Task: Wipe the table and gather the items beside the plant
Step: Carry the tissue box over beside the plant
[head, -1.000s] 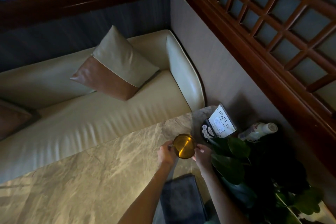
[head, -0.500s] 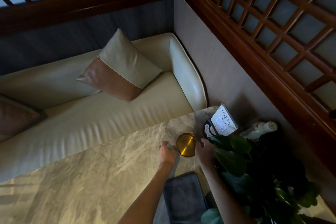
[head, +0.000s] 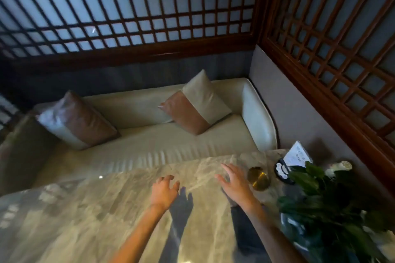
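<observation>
Dark cloth (head: 245, 232) lying flat under right forearm, long axis running away from viewer, left hand (head: 163, 191) and right hand (head: 235, 186) both spread open, empty, above marble table (head: 85, 209), gold round dish (head: 258, 178) just right of right hand, plant (head: 324, 205) beside it, card (head: 297, 155) and bottle (head: 339, 167) tilted behind.

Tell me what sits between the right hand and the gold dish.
Nothing visible. The right hand hovers open just left of the gold dish, with only bare table between them. The plant stands on the dish's far side.
</observation>
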`<state>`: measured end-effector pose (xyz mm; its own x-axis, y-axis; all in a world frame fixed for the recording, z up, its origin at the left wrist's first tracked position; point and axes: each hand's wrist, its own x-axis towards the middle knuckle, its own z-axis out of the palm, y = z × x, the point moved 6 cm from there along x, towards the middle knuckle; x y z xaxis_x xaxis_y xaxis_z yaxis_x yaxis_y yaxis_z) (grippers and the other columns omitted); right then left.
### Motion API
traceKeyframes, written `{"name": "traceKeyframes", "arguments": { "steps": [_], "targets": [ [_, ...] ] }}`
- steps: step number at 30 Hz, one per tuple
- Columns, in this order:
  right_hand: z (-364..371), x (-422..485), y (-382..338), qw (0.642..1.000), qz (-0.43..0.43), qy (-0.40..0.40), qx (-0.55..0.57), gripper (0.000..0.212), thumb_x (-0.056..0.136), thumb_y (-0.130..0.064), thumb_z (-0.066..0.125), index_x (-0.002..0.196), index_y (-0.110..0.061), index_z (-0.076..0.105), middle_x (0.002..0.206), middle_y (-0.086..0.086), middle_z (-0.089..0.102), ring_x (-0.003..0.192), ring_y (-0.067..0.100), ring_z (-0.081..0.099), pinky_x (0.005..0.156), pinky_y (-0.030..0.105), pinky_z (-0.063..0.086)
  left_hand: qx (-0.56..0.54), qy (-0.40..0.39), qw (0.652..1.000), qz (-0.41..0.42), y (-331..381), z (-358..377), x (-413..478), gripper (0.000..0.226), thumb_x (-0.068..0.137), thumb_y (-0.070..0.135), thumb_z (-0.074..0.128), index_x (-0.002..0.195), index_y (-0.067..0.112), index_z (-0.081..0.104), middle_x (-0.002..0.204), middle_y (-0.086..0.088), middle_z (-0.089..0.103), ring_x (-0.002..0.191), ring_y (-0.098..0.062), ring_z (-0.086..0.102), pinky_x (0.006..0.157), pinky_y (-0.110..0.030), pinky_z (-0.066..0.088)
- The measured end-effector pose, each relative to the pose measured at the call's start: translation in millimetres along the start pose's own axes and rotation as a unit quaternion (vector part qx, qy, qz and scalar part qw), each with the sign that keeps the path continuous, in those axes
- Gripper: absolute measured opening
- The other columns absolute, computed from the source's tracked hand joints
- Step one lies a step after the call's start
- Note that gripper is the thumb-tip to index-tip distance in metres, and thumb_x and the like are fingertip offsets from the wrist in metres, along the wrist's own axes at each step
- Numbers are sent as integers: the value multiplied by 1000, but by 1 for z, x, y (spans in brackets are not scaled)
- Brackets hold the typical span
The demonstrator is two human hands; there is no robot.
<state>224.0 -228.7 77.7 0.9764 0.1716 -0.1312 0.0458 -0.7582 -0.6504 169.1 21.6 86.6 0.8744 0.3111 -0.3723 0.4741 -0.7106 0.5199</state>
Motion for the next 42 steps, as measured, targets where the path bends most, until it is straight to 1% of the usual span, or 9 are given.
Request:
{"name": "traceKeyframes", "arguments": {
  "steps": [7,11,15,18,22,28,32,36,42],
  "targets": [
    [109,-114,-126,982,49,-122,137,51,94,-41,56,137,-16,51,144,3,50,134,18,46,110,29,34,-88,37,995,-30,-168,-95,-111,35,92,30,55,121,11,60,129,-14,61,121,-27,56,103,-31,41],
    [184,-202,-178,967,82,-160,182,44,95,-32,57,133,-10,55,136,8,58,120,17,55,96,22,40,-132,13,989,-61,-276,-116,-178,34,93,23,54,121,5,59,127,-16,62,117,-28,59,102,-36,45],
    [246,-267,-226,956,87,-203,194,31,97,-22,55,122,-5,62,123,11,64,113,18,59,79,9,42,-151,27,984,-93,-364,-143,-248,21,93,19,51,105,8,63,108,-11,68,95,-21,63,86,-31,49],
    [285,-293,-258,948,83,-239,195,27,96,-25,55,116,-9,64,117,11,67,104,18,62,83,20,45,-167,50,976,-127,-417,-161,-287,26,93,23,51,112,9,64,114,-8,68,108,-23,62,90,-29,47],
    [334,-311,-312,935,31,-310,167,25,97,-23,53,112,-6,65,90,4,65,80,12,59,66,17,43,-209,138,945,-209,-483,-187,-350,26,92,22,54,112,11,66,111,-7,68,107,-24,63,89,-28,46],
    [397,-350,-383,917,1,-367,156,15,99,-20,50,107,-12,61,97,11,62,90,22,58,54,13,47,-261,222,888,-305,-589,-207,-431,16,90,14,54,97,10,68,92,-6,66,96,-26,65,80,-29,47],
    [437,-360,-422,911,-21,-391,129,14,99,-24,50,100,-16,63,90,4,64,77,13,60,56,21,44,-294,255,860,-329,-647,-230,-448,23,92,15,52,106,3,66,103,-9,69,89,-16,59,75,-25,40],
    [492,-360,-461,912,-9,-398,102,17,99,-23,50,97,-12,63,73,3,56,61,9,51,48,19,36,-326,261,833,-363,-715,-252,-445,30,92,17,52,115,0,59,113,-19,66,97,-26,62,84,-34,49],
    [593,-378,-519,899,1,-436,43,16,94,-28,54,97,-20,67,83,7,58,67,13,56,56,27,42,-324,213,839,-382,-785,-285,-418,13,90,20,51,97,9,56,99,-14,62,85,-24,54,73,-30,42]
  ]
}}
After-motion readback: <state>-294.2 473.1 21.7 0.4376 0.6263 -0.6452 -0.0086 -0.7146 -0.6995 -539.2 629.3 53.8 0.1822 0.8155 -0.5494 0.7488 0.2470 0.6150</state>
